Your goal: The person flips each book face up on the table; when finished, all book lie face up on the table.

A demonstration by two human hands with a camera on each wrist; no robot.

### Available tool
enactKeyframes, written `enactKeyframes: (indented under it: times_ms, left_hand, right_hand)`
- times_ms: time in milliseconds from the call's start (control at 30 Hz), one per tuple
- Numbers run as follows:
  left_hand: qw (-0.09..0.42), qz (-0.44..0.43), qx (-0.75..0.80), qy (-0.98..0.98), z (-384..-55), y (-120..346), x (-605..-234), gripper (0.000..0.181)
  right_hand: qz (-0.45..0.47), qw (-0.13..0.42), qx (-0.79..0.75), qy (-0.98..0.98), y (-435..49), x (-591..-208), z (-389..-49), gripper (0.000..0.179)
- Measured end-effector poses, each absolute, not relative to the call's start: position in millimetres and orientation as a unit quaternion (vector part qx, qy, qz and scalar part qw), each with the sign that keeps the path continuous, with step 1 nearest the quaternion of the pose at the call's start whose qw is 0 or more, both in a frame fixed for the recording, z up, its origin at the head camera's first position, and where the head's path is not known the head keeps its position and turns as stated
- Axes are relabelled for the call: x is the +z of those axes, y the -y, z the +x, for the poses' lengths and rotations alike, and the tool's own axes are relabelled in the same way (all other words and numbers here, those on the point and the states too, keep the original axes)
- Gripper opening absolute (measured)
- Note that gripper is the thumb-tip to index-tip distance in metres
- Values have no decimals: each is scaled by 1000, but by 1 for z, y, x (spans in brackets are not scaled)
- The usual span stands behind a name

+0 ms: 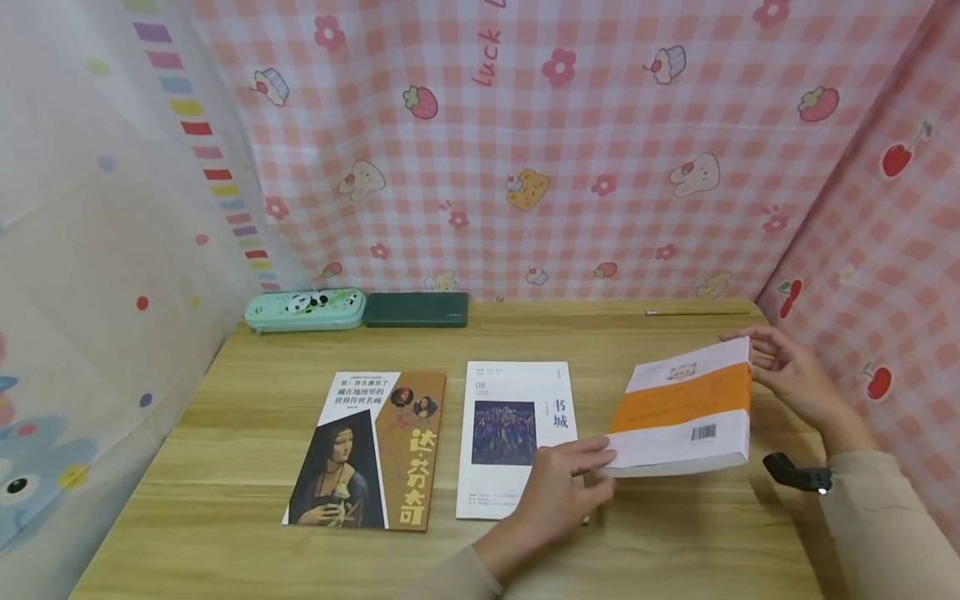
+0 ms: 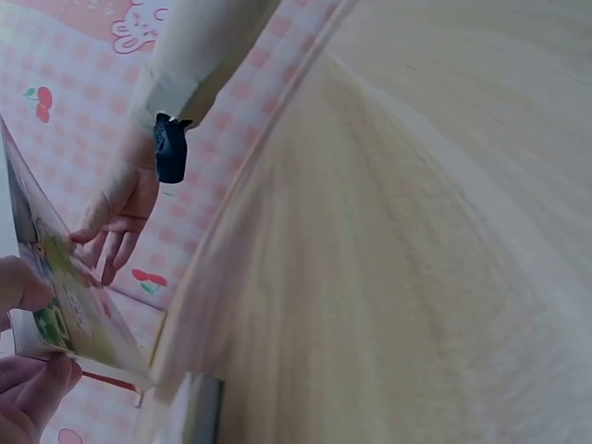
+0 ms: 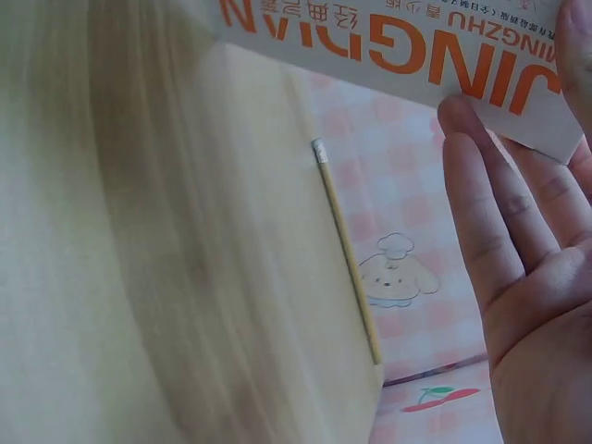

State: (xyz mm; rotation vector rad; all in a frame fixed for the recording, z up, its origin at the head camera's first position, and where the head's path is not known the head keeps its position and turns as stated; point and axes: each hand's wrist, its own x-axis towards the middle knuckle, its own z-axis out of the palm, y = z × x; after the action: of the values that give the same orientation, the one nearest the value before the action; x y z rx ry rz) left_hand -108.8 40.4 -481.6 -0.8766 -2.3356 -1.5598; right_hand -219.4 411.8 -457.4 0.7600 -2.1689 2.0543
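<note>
A thick paperback book (image 1: 678,408), white with an orange band and a barcode facing up, is held tilted over the right side of the table. My left hand (image 1: 558,492) pinches its near left corner between thumb and fingers, as the left wrist view also shows. At the far right edge, my right hand (image 1: 787,367) grips the book by its corner. Large orange letters run along the book's edge (image 3: 398,51) in the right wrist view. Left of the book lies a white book (image 1: 502,492) with a dark picture, partly covered by my left hand.
A brown and white book (image 1: 363,450) with a portrait lies farther left on the wooden table (image 1: 240,467). Along the back are a mint panda pencil case (image 1: 303,311), a dark green case (image 1: 416,310) and a pencil (image 1: 697,313). Checked curtains (image 1: 480,167) hang behind and at right.
</note>
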Motion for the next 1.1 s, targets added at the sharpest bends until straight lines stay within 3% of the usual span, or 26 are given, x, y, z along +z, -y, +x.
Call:
enactKeyframes:
  times_ms: [267,467,667,867,1100]
  left_hand:
    - [71,-285,-598,746,-109,-37,-474,31]
    - [85,-272,-620,731,-113,-31,-470,28]
    - [110,-258,-584,762,-115,-27,-468,31]
    - [116,-232,-603,754,-115,-31,-471,33]
    - [74,-188,-671,714,-107,-40,-470,40]
  right_hand:
    - [167,83,617,765,-406,-438,-215,29]
    - [127,81,634,758,-403,-426,-212,30]
    - [59,100,536,836,-399,-415,-209,22]
    - [12,122,420,899,-394,-409,-206,47]
    - [8,127,437,890,-386,-408,-210,52]
